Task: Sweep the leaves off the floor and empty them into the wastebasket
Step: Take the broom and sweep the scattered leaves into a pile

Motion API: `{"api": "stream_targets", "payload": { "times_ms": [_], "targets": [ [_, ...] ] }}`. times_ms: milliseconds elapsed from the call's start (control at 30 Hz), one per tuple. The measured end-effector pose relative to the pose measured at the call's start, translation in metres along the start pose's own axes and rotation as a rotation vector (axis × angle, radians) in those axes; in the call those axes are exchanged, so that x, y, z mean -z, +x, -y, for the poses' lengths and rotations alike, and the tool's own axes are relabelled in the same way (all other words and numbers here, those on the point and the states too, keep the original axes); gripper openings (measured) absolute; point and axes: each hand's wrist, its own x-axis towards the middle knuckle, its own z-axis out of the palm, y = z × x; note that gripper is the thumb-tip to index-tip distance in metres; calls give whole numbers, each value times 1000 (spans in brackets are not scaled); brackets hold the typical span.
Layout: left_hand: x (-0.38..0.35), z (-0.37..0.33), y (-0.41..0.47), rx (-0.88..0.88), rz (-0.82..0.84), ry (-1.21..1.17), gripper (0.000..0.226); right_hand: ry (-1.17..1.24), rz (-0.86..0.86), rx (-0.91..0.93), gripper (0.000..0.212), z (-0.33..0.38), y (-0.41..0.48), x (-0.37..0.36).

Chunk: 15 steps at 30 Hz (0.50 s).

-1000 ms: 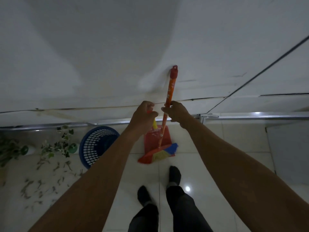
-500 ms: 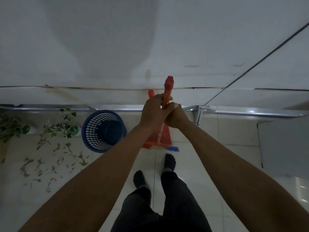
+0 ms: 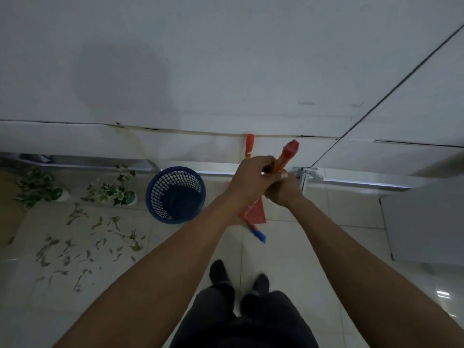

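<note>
Holds the broom [image 3: 285, 159] high on its stick with the left grip [image 3: 251, 178], curled tight round it just under the red cap. Holds the same stick with the right grip [image 3: 285, 193], wrapped round it right below and touching the left one. Tilts the stick, with the blue bristles down low near the feet. Cannot tell if the left grip also holds the dustpan [image 3: 256, 213], red, right behind the broom by the wall, with its thin handle poking up past the knuckles. Stands just right of the blue basket [image 3: 175, 197]. Has not swept yet, by the look of it: leaves [image 3: 88, 247] lying well off to the left on the floor [image 3: 313, 247], past the basket and in front of two small plants [image 3: 110, 190].

Could knock the dustpan over by yanking the broom away, with the two so close together. Could bump the basket or the plants by swinging the bristles wide on the way over. Could scatter the dry leaves by sweeping too hard. Could slip in socks on the shiny floor.
</note>
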Motion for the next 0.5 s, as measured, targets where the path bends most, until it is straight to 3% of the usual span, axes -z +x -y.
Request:
{"api": "stream_targets", "payload": {
  "times_ms": [167,300,500],
  "targets": [
    [19,-8,-45,-52,17,52,7,45,-18,14,17,18,-39,-11],
    [20,-12,-91,-47,-9,26,24,66,-58,44,13,25,-78,-23],
    [-16,-2,-175,8,-86,10,16,131,-138,75,7,22,-144,-62]
  ]
}}
